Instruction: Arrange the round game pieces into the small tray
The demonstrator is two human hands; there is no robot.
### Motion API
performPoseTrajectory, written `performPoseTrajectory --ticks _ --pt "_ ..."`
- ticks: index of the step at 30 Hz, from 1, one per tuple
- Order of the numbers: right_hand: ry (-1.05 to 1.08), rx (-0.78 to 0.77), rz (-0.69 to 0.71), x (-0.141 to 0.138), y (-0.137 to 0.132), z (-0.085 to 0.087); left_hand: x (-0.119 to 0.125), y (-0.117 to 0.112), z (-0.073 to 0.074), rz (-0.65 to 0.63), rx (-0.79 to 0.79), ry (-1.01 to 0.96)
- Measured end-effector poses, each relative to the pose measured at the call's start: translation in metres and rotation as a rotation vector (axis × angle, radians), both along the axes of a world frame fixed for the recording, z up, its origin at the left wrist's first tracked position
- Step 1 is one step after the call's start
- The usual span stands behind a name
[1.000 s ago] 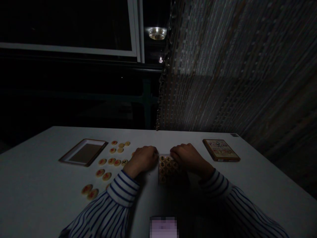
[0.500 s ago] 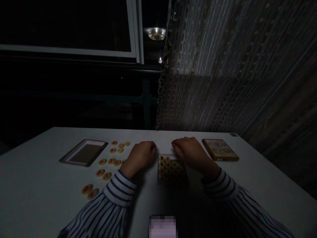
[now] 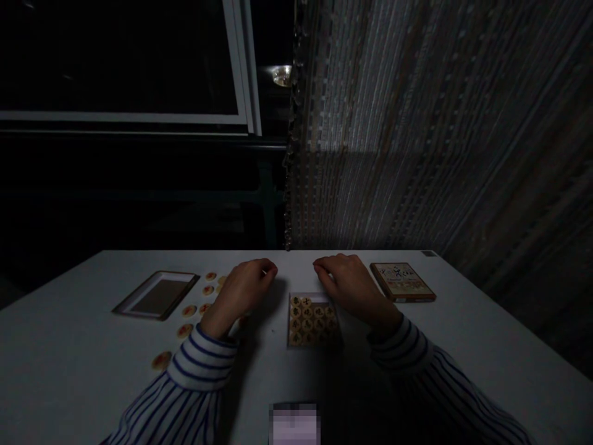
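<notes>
A small square tray of round game discs (image 3: 311,319) lies on the white table (image 3: 486,346) in dim light. My left hand (image 3: 243,289) hovers left of and beyond it with curled fingers pinching something thin that I cannot make out. My right hand (image 3: 348,285) is at the tray's far right corner, fingers curled, pinched at the tips. Loose round discs with red marks (image 3: 189,311) are scattered to the left, partly hidden by my left arm.
An empty box half (image 3: 157,294) lies at the far left. A printed box lid (image 3: 402,281) lies at the right. A beaded curtain (image 3: 417,123) hangs behind the table, with a dark window to the left.
Both hands have lifted away from the tray of discs and moved farther from me and apart. The tray's whole grid of discs now shows. The view shifted slightly.
</notes>
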State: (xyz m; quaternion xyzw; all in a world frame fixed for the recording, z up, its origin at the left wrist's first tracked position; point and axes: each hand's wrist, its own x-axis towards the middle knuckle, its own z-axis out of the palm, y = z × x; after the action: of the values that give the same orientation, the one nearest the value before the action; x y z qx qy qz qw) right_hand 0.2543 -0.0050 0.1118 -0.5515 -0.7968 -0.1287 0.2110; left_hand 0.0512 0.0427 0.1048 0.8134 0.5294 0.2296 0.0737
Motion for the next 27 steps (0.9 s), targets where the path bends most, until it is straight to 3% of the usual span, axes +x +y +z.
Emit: performPoseTrajectory --ticks 9,16,27 --pt "0.014 0.01 0.028 0.001 -0.004 0.003 -0.01 -0.008 0.002 -0.007 0.043 -0.074" --pt "0.026 0.024 0.047 0.0 -0.005 0.004 -0.03 -0.019 -0.001 0.114 0.034 -0.19" --pt "0.063 0.004 0.061 -0.008 -0.007 0.003 -0.064 -0.029 -0.031 0.268 0.134 -0.31"
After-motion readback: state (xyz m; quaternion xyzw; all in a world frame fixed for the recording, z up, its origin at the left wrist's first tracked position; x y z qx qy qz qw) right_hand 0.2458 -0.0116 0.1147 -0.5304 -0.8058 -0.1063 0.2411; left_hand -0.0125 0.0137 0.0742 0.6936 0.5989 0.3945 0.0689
